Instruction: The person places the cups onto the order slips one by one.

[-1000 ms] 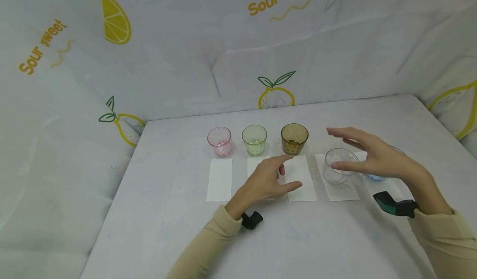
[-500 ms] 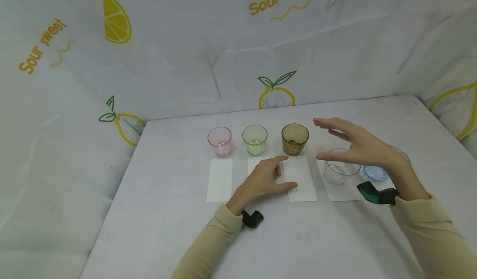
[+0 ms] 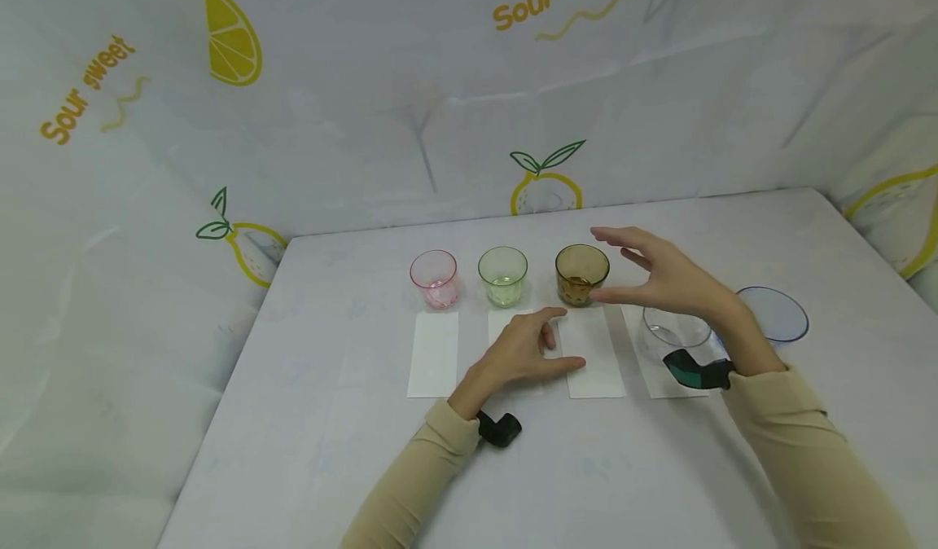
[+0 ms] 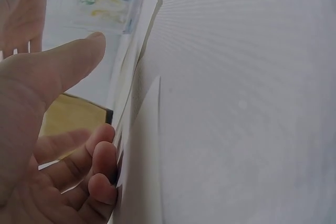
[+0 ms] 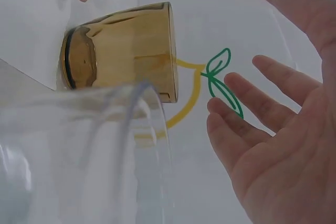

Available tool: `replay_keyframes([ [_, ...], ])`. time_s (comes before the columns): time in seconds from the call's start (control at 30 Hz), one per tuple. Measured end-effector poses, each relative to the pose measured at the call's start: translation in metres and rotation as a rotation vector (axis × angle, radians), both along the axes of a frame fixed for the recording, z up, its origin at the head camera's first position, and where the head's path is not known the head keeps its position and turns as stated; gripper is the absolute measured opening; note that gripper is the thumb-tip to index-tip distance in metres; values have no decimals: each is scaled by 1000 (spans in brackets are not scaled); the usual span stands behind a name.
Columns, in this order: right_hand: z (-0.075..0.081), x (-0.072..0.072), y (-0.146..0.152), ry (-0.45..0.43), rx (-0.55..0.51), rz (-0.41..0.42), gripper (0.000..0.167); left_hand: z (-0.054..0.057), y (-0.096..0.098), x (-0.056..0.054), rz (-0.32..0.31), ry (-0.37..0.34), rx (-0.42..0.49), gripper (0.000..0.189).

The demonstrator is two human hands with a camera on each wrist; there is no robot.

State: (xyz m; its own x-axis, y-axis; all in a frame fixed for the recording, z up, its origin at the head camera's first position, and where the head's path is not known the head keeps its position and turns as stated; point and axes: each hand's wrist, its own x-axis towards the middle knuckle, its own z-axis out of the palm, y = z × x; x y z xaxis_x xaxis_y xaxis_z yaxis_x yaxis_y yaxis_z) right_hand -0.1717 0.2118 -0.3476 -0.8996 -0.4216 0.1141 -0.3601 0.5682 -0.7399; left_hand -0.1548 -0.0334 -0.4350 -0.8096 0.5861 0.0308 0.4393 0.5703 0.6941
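In the head view, an amber glass (image 3: 581, 276) stands upright on the table behind a white paper card (image 3: 595, 362). To its right my right hand (image 3: 659, 276) is raised, thumb and fingers spread apart and holding nothing; the right wrist view shows a gap between the amber glass (image 5: 126, 51) and the fingers. My left hand (image 3: 520, 353) lies low over the cards in the middle, thumb and index apart with nothing between them. Whether its fingertips touch the card is unclear. A clear glass (image 3: 677, 329) stands on a card, partly hidden behind my right wrist.
A pink glass (image 3: 434, 280) and a green glass (image 3: 502, 278) stand left of the amber one, in one row. The blue glass (image 3: 777, 314) at the right is partly covered by my right forearm. Another white card (image 3: 434, 362) lies before the pink glass.
My right hand has moved left and away from me, from over the clear and blue glasses to beside the amber glass. My left hand has barely shifted. The glasses stay in place.
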Motion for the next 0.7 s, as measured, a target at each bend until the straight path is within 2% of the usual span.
replay_keyframes([
  [0.33,-8,-10,-12,-42,-1,14,88,-2,-1,-1,-10,-54,-9,80],
  [0.7,-17,-19,-16,-63,62,-13,89,-3,-2,-3,-34,-40,-24,80],
])
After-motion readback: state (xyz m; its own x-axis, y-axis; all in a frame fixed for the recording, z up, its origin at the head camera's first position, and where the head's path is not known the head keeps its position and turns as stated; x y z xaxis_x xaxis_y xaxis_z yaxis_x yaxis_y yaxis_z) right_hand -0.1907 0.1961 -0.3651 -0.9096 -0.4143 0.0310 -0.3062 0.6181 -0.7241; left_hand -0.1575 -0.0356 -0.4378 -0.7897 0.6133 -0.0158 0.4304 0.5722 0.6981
